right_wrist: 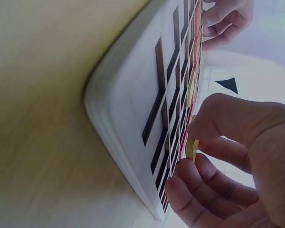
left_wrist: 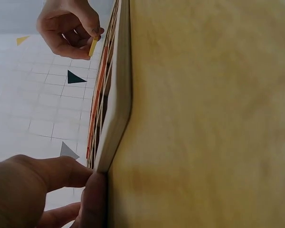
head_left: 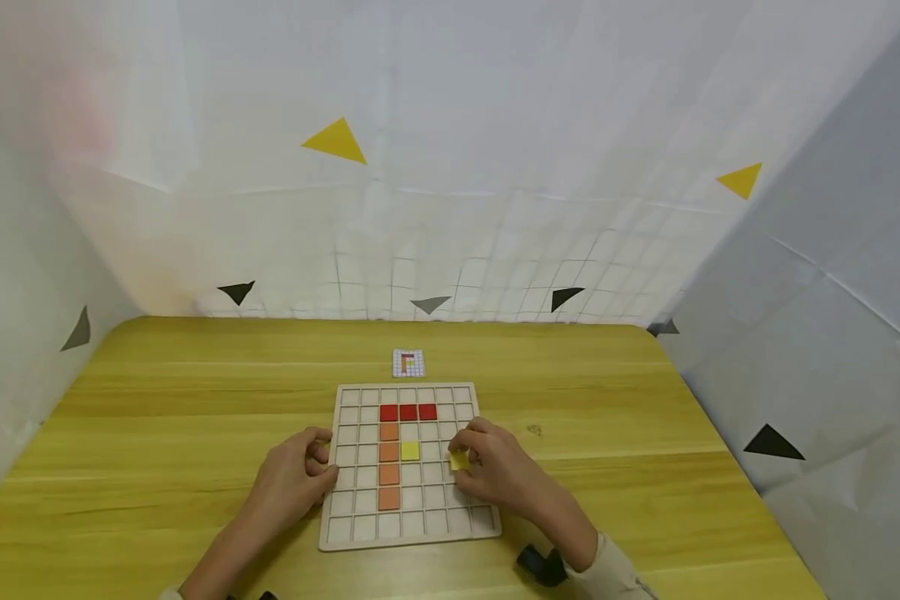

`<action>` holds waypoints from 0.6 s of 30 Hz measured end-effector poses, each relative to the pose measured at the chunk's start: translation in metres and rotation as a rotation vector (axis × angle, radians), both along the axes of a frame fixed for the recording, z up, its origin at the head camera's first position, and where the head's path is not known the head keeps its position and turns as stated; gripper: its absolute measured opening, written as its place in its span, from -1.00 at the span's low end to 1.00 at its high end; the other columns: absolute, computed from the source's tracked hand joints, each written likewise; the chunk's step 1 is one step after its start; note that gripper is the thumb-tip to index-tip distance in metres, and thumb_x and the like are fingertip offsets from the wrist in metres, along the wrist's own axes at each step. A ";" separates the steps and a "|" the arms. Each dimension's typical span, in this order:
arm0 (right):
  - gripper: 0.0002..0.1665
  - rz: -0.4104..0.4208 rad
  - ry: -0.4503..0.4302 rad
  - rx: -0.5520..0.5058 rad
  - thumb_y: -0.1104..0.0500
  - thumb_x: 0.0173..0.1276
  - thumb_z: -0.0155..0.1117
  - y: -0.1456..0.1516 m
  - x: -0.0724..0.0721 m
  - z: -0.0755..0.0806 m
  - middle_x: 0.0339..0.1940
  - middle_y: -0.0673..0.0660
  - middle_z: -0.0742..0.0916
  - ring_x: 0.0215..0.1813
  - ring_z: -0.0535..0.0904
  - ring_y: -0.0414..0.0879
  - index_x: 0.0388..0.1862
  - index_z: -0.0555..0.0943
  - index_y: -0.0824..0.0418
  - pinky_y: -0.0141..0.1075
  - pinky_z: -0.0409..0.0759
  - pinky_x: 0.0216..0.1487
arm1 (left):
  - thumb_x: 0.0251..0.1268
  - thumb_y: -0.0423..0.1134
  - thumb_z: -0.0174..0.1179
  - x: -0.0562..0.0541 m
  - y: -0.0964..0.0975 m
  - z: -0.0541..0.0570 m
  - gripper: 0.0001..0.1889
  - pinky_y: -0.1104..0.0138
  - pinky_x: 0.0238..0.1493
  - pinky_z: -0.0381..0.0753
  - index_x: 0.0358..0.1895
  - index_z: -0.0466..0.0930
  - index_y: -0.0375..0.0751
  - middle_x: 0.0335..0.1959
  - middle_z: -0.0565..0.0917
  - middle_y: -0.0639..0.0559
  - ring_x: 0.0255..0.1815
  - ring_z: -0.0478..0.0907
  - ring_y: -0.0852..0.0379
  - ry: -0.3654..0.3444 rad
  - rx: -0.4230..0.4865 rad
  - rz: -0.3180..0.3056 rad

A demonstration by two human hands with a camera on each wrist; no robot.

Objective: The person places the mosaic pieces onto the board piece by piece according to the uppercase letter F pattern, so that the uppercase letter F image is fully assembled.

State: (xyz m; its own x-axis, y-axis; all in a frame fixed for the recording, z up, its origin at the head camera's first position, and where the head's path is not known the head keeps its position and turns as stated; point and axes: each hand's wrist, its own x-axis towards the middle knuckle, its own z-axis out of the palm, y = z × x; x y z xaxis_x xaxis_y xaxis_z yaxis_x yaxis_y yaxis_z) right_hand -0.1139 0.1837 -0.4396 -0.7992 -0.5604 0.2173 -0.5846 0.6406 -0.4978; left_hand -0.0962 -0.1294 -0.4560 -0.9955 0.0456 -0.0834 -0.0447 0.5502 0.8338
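Note:
A pale wooden grid board [head_left: 412,527] lies flat on the table. In it sit a row of red tiles [head_left: 408,412], a column of orange tiles [head_left: 388,474] below the row's left end, and one yellow tile [head_left: 410,451] beside that column. My right hand [head_left: 501,468] pinches another yellow tile [right_wrist: 192,149] between thumb and fingers, over the board's right-hand cells. At the left edge, my left hand [head_left: 291,475] holds the board's rim with thumb and finger, the other fingers curled.
Behind the board lies a small card [head_left: 408,363] printed with a coloured grid pattern. White sheets [head_left: 450,208] with yellow, grey and black triangles wall in the wooden table [head_left: 607,400]. A dark object [head_left: 543,567] shows by my right wrist.

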 end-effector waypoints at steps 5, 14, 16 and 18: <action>-0.71 0.019 0.023 -0.007 0.34 0.03 0.42 -0.005 -0.003 0.000 -0.30 0.01 0.57 -0.37 0.51 -0.08 -0.20 0.69 0.25 -0.41 0.50 -0.37 | 0.08 -0.46 0.34 0.000 0.000 0.000 -0.54 0.36 -0.53 0.60 0.12 0.55 -0.39 -0.29 0.57 -0.03 -0.38 0.59 0.17 -0.003 0.005 0.004; -0.72 0.018 -0.001 0.005 0.34 0.06 0.40 -0.011 -0.006 0.001 -0.29 -0.01 0.57 -0.35 0.52 -0.09 -0.18 0.69 0.21 -0.41 0.52 -0.34 | 0.07 -0.49 0.34 0.000 0.003 0.000 -0.53 0.34 -0.58 0.60 0.12 0.54 -0.40 -0.30 0.55 -0.04 -0.41 0.58 0.16 -0.010 0.033 0.003; -0.72 0.022 -0.008 0.008 0.34 0.06 0.40 -0.012 -0.006 0.001 -0.28 0.00 0.57 -0.34 0.53 -0.09 -0.18 0.69 0.22 -0.41 0.52 -0.33 | 0.07 -0.49 0.34 0.000 0.003 0.000 -0.53 0.33 -0.58 0.60 0.12 0.54 -0.40 -0.30 0.55 -0.04 -0.41 0.58 0.16 -0.009 0.028 0.006; -0.72 0.025 -0.015 0.006 0.34 0.07 0.40 -0.015 -0.007 0.002 -0.27 0.01 0.58 -0.33 0.53 -0.09 -0.17 0.69 0.22 -0.41 0.52 -0.32 | 0.07 -0.48 0.34 0.000 0.002 0.000 -0.53 0.33 -0.58 0.60 0.12 0.54 -0.40 -0.30 0.55 -0.04 -0.41 0.58 0.16 -0.010 0.023 0.010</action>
State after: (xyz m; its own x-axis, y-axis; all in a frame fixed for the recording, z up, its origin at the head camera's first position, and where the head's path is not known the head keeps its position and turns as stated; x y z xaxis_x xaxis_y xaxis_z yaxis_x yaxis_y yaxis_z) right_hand -0.1212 0.1689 -0.4381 -0.7882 -0.5812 0.2023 -0.5929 0.6290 -0.5029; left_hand -0.0958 -0.1275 -0.4558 -0.9950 0.0379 -0.0929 -0.0588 0.5303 0.8457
